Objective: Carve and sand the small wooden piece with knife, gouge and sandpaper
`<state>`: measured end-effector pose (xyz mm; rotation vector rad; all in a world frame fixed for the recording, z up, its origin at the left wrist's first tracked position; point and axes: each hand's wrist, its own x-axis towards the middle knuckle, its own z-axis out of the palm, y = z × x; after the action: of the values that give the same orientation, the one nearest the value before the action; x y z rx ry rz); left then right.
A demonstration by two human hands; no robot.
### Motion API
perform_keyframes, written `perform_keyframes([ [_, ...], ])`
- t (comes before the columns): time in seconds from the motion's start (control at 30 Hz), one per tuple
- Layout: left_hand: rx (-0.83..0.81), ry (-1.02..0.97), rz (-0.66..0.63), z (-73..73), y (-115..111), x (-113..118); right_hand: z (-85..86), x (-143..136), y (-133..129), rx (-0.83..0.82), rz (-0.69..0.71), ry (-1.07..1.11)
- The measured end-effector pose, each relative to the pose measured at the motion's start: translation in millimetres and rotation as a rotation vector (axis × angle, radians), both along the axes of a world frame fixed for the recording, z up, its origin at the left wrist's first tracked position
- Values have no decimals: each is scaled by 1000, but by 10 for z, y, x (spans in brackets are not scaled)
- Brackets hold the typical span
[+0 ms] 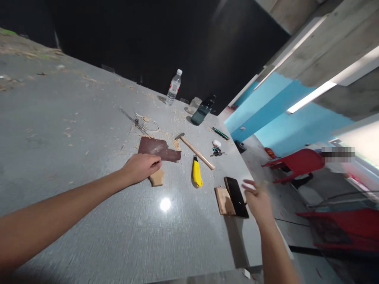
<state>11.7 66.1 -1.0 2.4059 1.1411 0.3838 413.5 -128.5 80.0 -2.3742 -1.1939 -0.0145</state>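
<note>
My left hand (142, 166) rests on the table with fingers curled, over the near edge of a dark brown sheet (156, 148) and the top of a small tan wooden piece (157, 178). What its fingers hold, if anything, is hidden. My right hand (257, 197) is raised at the table's right edge, blurred by motion, beside a black phone (236, 196). The phone lies against a light wooden block (223, 201). Between the hands are a yellow cutter (196, 172) and a hammer (197, 152) with a wooden handle.
At the back of the grey table (103, 236) stand a clear bottle (173, 88), a glass jar (194, 105) and a dark bottle (202, 112). Coiled wire (151, 126), a green-black knife (220, 133), keys (217, 151) and wood shavings lie about. Red chairs (304, 163) are off to the right.
</note>
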Motion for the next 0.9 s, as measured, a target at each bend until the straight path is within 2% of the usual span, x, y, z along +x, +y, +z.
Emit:
perform_keyframes([
  [0.07,3,-8,-9,3,-2,-3,40,-236,69,191,-37,60],
  [0.1,3,-12,-13,6,-3,-6,40,-420,142,358,-41,155],
  [0.13,3,-17,-15,9,-3,-10,18,-640,238,472,36,289],
  [0.2,2,-26,-19,14,1,-20,-104,-1146,485,489,273,506],
  [0.27,-1,-34,-35,16,15,-32,-312,-1636,751,432,427,671],
  [0.3,-4,-42,-48,15,25,-37,-430,-1834,870,429,480,732],
  [0.37,-19,-62,-72,11,49,-46,-649,-2088,1048,429,496,762],
  [0.43,-39,-78,-83,7,72,-51,-801,-2156,1134,474,461,780],
  [0.53,-61,-73,-69,6,84,-47,-895,-2066,1151,511,405,841],
  [0.77,-44,-32,-36,-10,66,-19,-881,-2004,1136,450,428,995],
  [0.9,-41,-38,-39,-27,62,-24,-880,-2005,1129,474,423,1088],
])
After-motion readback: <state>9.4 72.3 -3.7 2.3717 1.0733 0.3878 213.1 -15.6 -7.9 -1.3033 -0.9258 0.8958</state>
